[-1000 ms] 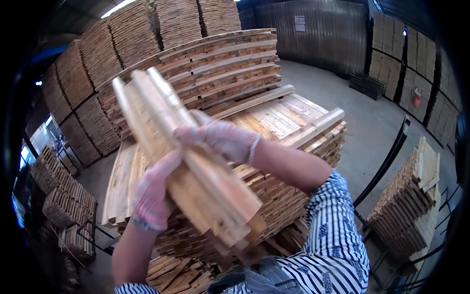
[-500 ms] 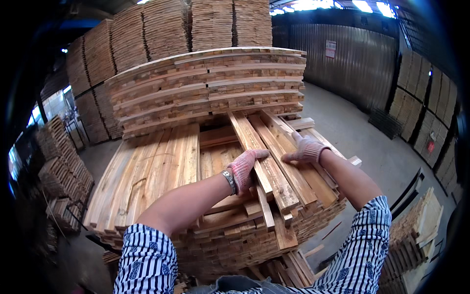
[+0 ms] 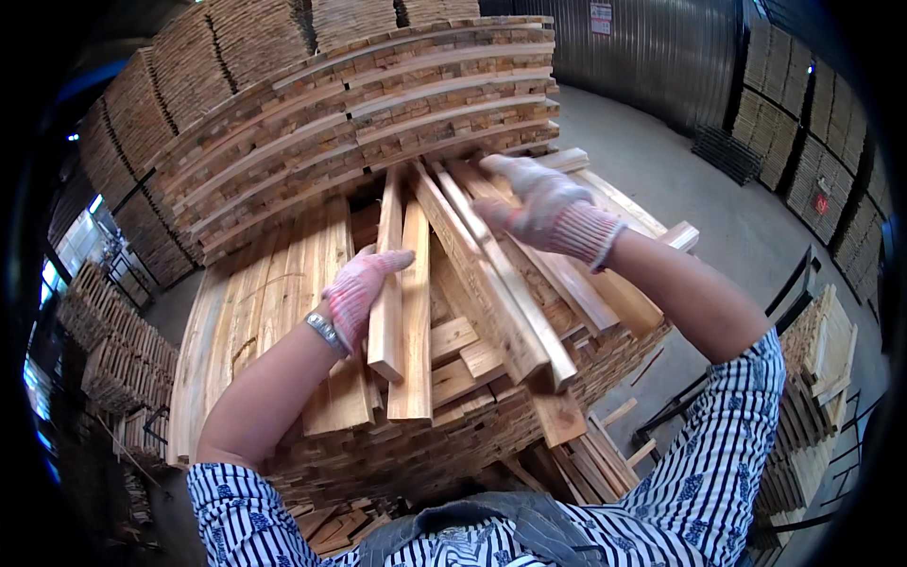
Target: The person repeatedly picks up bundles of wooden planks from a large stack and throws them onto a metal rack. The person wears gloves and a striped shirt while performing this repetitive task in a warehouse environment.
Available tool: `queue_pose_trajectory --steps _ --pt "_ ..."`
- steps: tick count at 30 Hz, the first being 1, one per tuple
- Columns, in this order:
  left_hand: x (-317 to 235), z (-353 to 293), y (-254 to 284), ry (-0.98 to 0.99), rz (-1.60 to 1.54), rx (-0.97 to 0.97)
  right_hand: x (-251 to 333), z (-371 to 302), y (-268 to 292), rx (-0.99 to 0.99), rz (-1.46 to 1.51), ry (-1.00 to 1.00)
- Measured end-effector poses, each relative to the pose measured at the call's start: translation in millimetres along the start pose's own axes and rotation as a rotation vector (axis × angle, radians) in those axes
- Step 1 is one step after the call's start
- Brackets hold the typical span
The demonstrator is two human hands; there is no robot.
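My left hand [image 3: 359, 291], in a pink-and-white knit glove, is closed round a narrow wooden strip [image 3: 386, 321] left of the middle. Directly beside that strip lies another pale board [image 3: 413, 312]. My right hand [image 3: 548, 203], gloved and slightly blurred, hovers over the right-hand boards with thumb and fingers apart. Beneath and in front of it, a thick plank [image 3: 487, 279] and a thin strip [image 3: 529, 317] lie slanted, close together. On the left, several boards [image 3: 255, 312] lie side by side on top of the stack.
Behind the boards rises a layered lumber stack [image 3: 359, 123]. Short offcuts [image 3: 453, 340] show in a gap between boards. More wood stacks stand left [image 3: 123, 331] and right [image 3: 803, 369]. A corrugated metal wall [image 3: 652, 61] is at the back, beyond a concrete floor [image 3: 624, 132].
My left hand has moved left with a strip, away from the slanted planks. My right hand has risen and shifted a little left. The view has tilted downward.
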State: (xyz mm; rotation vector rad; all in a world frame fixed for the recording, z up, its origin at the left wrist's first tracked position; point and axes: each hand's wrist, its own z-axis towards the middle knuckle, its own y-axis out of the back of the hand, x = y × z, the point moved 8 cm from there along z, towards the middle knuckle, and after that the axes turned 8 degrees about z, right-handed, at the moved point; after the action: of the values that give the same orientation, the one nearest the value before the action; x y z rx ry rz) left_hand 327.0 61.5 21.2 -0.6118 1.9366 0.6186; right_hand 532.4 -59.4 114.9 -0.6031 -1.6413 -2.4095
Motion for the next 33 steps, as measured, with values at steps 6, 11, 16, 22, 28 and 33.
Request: queue_pose_trajectory --steps 6,11,16,22,28,33 --pt "-6.8 0.7 -26.9 -0.054 0.333 -0.041 24.8 21.8 -75.1 0.311 -0.024 -0.258" --pt "-14.2 -12.2 -14.6 -0.041 0.335 -0.266 53.5 26.4 -81.9 0.385 -0.339 -0.278" --pt "-2.1 -21.3 -20.7 -0.020 0.481 -0.286 43.0 37.8 -99.0 0.414 -0.249 -0.249" --pt "-19.8 -26.0 -31.9 -0.152 1.078 -0.307 29.3 56.7 -91.0 0.398 -0.116 -0.216" --pt "-29.2 -45.3 -87.9 -0.676 1.503 0.162 -7.9 62.9 -87.3 0.310 -0.246 -0.203" --pt "-24.4 -22.0 -80.5 -0.863 1.611 0.378 24.8 47.2 -91.6 0.372 -0.369 -0.143"
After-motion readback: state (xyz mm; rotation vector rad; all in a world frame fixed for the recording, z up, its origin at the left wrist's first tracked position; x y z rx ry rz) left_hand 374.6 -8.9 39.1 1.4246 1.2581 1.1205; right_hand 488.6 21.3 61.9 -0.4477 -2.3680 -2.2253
